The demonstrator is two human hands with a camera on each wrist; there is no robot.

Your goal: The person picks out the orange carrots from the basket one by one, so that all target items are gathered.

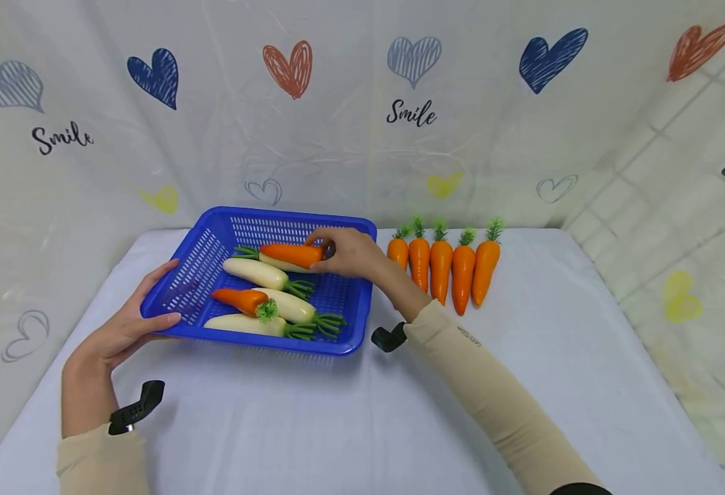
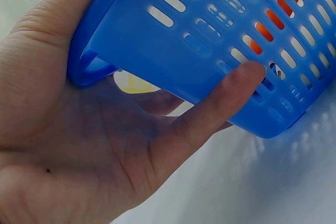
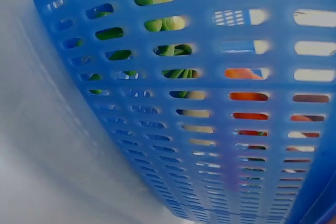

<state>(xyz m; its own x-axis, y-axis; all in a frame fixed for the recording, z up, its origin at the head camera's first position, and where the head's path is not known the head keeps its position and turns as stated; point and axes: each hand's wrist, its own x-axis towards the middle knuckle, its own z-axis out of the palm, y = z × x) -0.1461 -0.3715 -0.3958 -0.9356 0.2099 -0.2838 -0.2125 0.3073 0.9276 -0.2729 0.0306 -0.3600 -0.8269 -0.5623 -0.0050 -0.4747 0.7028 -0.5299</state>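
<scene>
A blue plastic basket (image 1: 362,330) with slotted walls stands at the left of the table, holding several white radishes (image 1: 257,273) with green stems and two orange carrots. My left hand (image 1: 126,323) grips its left rim; the left wrist view shows fingers against the outside of the basket wall (image 2: 131,45). Inside the far part of the basket, my right hand (image 1: 352,253) pinches the right end of a carrot (image 1: 291,255), which lies over a white radish. The other carrot (image 1: 238,300) rests across radishes near the front. The right wrist view shows mostly basket wall (image 3: 210,86), hiding that hand's fingers.
Right of the basket, several carrots (image 1: 440,265) with green tops lie side by side on the white tablecloth (image 1: 554,330). A pale curtain (image 1: 350,151) printed with hearts hangs behind the table. My right forearm crosses in front of the carrot row.
</scene>
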